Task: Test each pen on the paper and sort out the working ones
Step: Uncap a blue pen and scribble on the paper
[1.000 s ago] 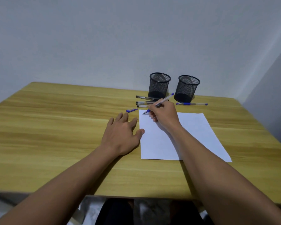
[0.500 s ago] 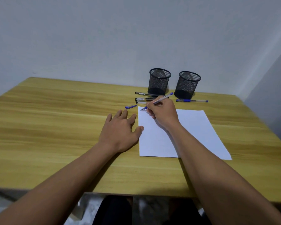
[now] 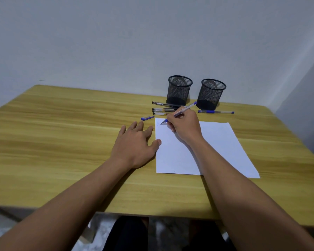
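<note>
The right hand (image 3: 186, 126) fingers are pinching an uncapped blue pen (image 3: 178, 113), its tip touching the paper (image 3: 216, 142) at the far left corner. The left hand (image 3: 134, 142) is lying flat, fingers spread, just left of the paper. Any mark is too faint to judge. Its cap (image 3: 147, 118), four pens (image 3: 163, 109) and another blue one (image 3: 216, 111) are waiting beyond the paper; both mesh cups (image 3: 179, 90) appear empty. Sorting is barely beginning.
</note>
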Tool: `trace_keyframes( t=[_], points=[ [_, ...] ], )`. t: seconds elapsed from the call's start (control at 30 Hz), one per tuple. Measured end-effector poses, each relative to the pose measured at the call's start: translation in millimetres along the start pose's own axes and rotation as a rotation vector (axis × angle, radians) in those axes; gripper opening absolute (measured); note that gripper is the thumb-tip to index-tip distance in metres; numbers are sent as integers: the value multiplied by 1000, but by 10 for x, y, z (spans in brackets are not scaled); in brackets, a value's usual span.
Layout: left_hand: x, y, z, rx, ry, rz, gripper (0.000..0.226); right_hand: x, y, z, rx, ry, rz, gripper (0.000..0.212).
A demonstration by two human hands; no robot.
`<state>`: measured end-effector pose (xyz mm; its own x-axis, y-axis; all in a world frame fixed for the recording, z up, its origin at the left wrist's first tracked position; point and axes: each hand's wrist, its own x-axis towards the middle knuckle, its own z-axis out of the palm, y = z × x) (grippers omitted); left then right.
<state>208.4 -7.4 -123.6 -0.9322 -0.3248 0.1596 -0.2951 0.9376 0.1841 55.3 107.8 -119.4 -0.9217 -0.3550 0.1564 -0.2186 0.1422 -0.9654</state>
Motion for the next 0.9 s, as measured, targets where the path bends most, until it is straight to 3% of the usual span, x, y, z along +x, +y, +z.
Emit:
trace_keyframes(
  t=[0.27, 0.7, 0.9],
  points=[
    [4, -15, 24, -1, 4, 0, 72, -10, -12, -11, -60, 46, -20, 12],
    [-14, -6, 1, -26, -7, 2, 73, -42, -146, -50, 107, 72, 105, 10],
    [-38, 17, -37, -137, 34, -8, 60, -112, -300, -84, 63, 30, 29, 12]
  ],
)
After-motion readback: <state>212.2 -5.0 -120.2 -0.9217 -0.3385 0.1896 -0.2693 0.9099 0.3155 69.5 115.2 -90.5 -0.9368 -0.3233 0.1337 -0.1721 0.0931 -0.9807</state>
